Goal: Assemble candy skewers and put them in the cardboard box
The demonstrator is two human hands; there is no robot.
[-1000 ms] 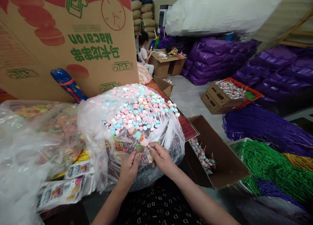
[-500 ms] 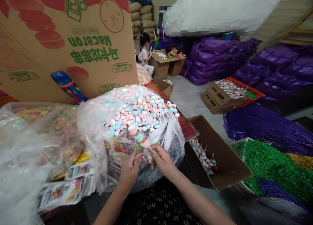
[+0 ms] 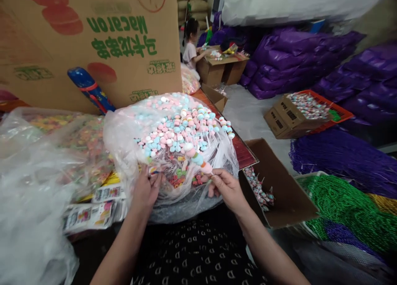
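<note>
The right hand [image 3: 228,190] kept a narrow grip on a candy stick [image 3: 198,159], which lay at its 10 o'clock; the left hand [image 3: 145,190] pressed the plastic bag [image 3: 119,140], its grip unclear.

A big printed cardboard box [image 3: 93,49] stands on the left, and purple sacks [image 3: 288,61], purple bead strings [image 3: 344,165] and green bead strings [image 3: 344,210] lie on the right.
</note>
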